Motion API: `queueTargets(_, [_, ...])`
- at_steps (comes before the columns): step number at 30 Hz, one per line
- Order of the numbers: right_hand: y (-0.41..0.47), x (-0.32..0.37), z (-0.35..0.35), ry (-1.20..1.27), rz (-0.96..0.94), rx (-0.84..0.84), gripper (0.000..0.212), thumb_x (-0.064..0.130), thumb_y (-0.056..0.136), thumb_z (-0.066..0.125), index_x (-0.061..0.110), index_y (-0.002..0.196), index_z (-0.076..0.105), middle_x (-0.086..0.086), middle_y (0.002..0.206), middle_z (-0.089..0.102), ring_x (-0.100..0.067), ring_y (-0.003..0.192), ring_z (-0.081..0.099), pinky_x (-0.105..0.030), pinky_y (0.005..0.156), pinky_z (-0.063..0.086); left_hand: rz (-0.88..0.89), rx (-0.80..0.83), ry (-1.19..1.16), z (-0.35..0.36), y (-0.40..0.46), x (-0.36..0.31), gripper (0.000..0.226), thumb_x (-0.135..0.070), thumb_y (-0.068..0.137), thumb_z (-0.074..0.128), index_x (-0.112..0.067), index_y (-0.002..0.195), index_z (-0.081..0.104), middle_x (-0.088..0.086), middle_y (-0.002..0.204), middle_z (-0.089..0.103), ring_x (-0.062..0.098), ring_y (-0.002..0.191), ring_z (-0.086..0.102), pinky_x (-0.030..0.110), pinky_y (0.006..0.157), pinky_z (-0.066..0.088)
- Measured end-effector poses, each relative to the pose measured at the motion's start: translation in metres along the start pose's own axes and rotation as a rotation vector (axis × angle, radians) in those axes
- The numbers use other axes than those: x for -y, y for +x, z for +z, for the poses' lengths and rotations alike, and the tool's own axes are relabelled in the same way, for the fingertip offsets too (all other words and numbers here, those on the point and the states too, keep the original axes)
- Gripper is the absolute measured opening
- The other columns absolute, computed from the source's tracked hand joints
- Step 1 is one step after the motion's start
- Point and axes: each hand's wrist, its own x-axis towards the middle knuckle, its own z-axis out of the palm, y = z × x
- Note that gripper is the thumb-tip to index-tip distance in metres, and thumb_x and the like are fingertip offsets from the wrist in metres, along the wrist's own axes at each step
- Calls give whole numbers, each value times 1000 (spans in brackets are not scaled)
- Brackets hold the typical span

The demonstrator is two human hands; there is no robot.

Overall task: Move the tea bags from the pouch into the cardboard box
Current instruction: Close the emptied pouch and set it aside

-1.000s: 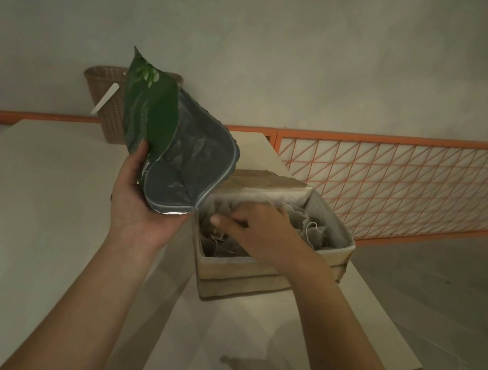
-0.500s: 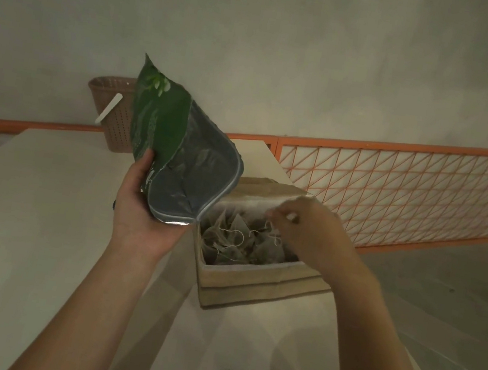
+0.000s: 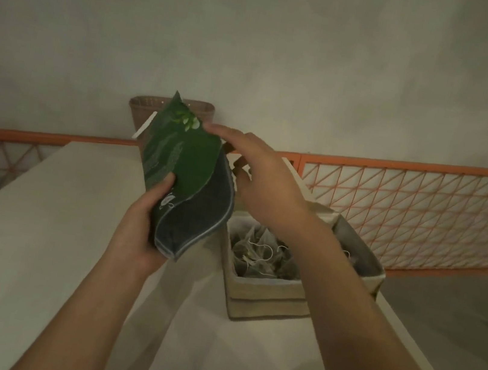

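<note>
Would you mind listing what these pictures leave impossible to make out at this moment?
All in the head view:
- Inside of the pouch: its mouth faces down and away, so any remaining tea bags are hidden.
- Right part of the cardboard box: the right hand and its forearm cover it.
- Basket contents: blocked by the pouch.
- Pouch print: too dim and blurred to read.

pouch [image 3: 181, 172] left of cardboard box [image 3: 266, 299], tea bags [image 3: 261, 254] inside, basket [image 3: 143, 109] behind
</note>
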Motion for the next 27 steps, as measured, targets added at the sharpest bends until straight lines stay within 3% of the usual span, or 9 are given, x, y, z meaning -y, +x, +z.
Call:
queueTargets(4, [19,-4,16,31,-21,-33,33,-4,77,67,20,99,68,11,101,59,-8,89,54,-29,79,51,20,-131,63,-14,-9,-16,48,-46,96,58,-18,134,65,10,131,69,30,121,65,47,101,54])
queueTargets(6, [29,-5,24,49,12,-72,25,1,76,72,21,90,67,9,97,57,-10,85,56,-29,78,52,45,-234,58,-22,-13,-29,38,-49,98,53,-21,110,77,5,117,74,27,106,70,39,92,57])
queueTargets(8, [39,-5,31,110,41,-168,20,6,77,78,20,87,68,5,97,55,-9,82,56,-22,78,51,95,-340,51,-30,-17,-43,32,-41,101,50,-25,91,76,2,104,72,20,94,67,31,80,54])
queueTargets(12, [54,-1,45,271,116,-218,19,8,84,74,18,96,65,1,98,55,-7,82,56,-14,76,48,240,-409,146,-38,-22,-71,27,-38,105,43,-24,111,66,3,120,65,18,111,64,33,93,52])
queueTargets(15, [62,8,54,402,197,-201,17,14,89,69,23,97,57,7,89,62,-15,84,62,-21,74,52,349,-438,244,-39,-23,-87,28,-32,105,46,-24,126,63,2,121,66,17,111,65,32,88,55])
queueTargets(19, [72,22,57,470,225,-275,13,19,90,69,23,80,62,8,78,64,0,69,58,-8,58,43,516,-462,454,-39,-24,-103,17,-34,104,52,-29,119,59,-13,103,68,1,98,64,17,77,49])
queueTargets(21, [77,27,60,552,250,-304,14,21,90,69,18,76,65,-1,75,66,-1,66,57,-16,60,47,575,-470,512,-40,-24,-110,14,-34,104,53,-29,115,59,-19,101,67,-12,85,63,7,66,46])
queueTargets(23, [80,30,65,618,274,-329,23,25,90,69,3,83,67,-18,78,65,-15,71,57,-35,67,50,615,-489,549,-45,-24,-118,11,-31,104,55,-24,110,61,-17,98,68,-15,76,65,3,58,46])
queueTargets(27, [85,28,75,638,325,-307,41,28,91,67,-12,93,59,-18,74,52,-21,71,47,-35,68,42,659,-558,589,-61,-27,-132,12,-28,103,57,-24,94,63,-10,87,70,-4,71,68,12,60,52])
